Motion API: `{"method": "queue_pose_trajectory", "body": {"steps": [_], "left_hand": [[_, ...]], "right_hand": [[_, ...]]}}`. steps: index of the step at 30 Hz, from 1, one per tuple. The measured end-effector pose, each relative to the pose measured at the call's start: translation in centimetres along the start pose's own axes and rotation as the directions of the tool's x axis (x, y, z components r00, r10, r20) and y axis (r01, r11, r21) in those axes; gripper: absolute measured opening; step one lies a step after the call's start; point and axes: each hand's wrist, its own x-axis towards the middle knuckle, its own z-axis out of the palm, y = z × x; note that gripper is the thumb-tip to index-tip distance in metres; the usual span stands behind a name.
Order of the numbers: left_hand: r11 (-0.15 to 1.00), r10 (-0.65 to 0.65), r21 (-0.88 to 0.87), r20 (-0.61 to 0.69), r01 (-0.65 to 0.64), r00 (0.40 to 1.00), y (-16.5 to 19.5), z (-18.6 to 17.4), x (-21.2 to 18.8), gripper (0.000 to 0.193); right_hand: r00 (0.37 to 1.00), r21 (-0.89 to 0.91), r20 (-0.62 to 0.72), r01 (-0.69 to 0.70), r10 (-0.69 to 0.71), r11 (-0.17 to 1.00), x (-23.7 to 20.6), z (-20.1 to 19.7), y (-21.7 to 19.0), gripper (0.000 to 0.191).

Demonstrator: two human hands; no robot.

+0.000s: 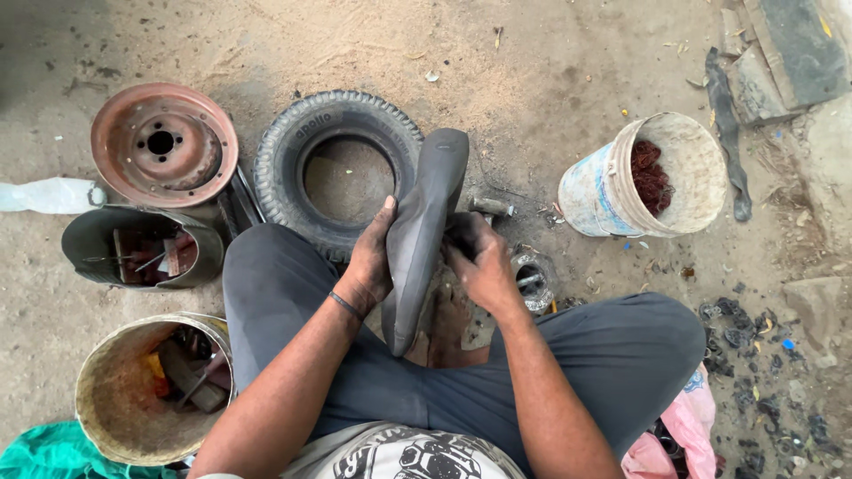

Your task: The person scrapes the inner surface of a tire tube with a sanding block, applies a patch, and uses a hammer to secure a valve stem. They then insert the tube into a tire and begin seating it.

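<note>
Far left: we are seeing a rusty red steel wheel rim (164,144) lying flat on the sandy ground (550,71), with a dented grey metal tub (89,244) and a round dirty bucket of tools (115,390) below it.
Left hand (371,257): we are pressing its palm and fingers flat against the side of a dark grey folded rubber inner tube (422,231).
Tube: we are holding it between our knees, its long axis running near vertical, upper end tilting right over a black treaded tyre (293,160).
Right hand (479,262): we are clamping its fingers around the tube's right edge.
Right: a white plastic bucket (595,191) is leaning on the ground.
</note>
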Motion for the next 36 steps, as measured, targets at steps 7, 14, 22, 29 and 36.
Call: {"method": "queue_pose_trajectory", "body": {"steps": [7,14,22,29,36], "left_hand": [[0.998,0.029,0.047,-0.019,-0.029,0.999,-0.1,0.2,0.0,0.064],[0.999,-0.011,0.03,-0.043,0.013,0.999,-0.3,-0.2,0.2,0.063],[1.0,-0.004,0.018,-0.035,0.004,0.999,-0.3,-0.7,0.6,0.063],[0.999,0.023,0.041,-0.06,-0.021,0.998,-0.1,-0.3,0.5,0.059],[1.0,-0.003,0.007,-0.072,0.004,0.997,0.1,-0.2,0.3,0.059]], "right_hand": [[1.0,-0.088,0.002,-0.026,0.026,0.996,0.1,-0.1,0.3,0.02],[0.998,-0.159,-0.034,0.048,-0.054,0.986,-0.2,0.0,-0.1,0.02],[0.995,-0.256,-0.089,0.025,-0.049,0.966,-0.1,0.2,-0.5,0.022],[0.993,-0.262,-0.096,0.046,-0.074,0.964,-0.3,0.9,-0.8,0.02],[0.99,-0.222,-0.094,0.078,-0.101,0.972,-0.3,1.2,-0.9,0.024]]}}
